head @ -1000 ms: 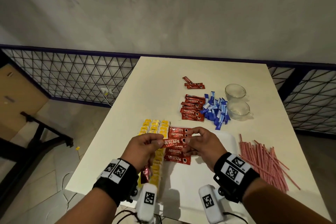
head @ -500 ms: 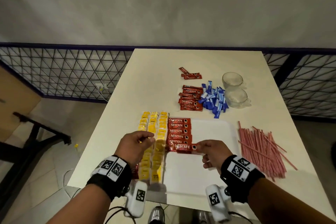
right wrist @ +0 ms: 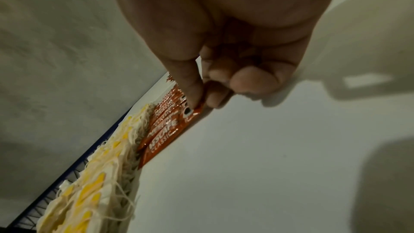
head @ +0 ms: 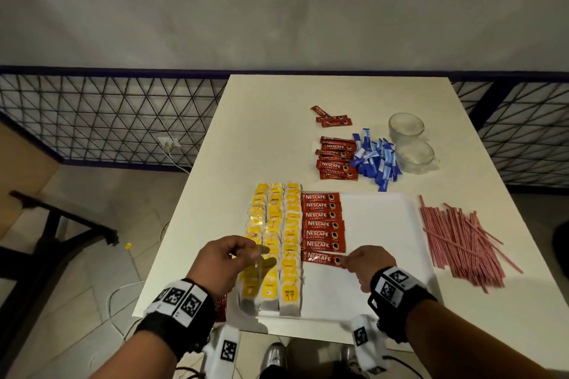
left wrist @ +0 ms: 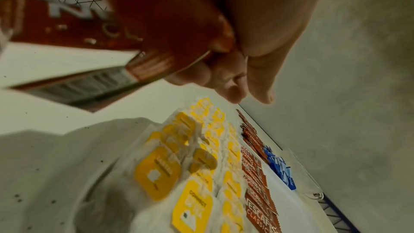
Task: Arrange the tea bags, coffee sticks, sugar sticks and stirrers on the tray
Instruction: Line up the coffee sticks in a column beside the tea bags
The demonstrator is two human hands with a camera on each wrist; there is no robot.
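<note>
The right hand (head: pixel 366 264) pinches the nearest coffee stick (head: pixel 323 258) on the tray (head: pixel 378 224); the left hand (head: pixel 221 261) grips spare coffee sticks (left wrist: pixel 107 29) (above the tea bags (head: pixel 274 243)).

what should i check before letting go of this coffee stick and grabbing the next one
1. Right hand pinches the coffee stick by its right end: ok.
2. Stick lies on the tray, below the coffee column: ok.
3. Stick square with the column: not ok, slightly tilted.
4. Stick clear of the tea bags: cannot tell.
5. Left hand holds spare sticks: ok.
6. Bare tray space below: ok.
</note>
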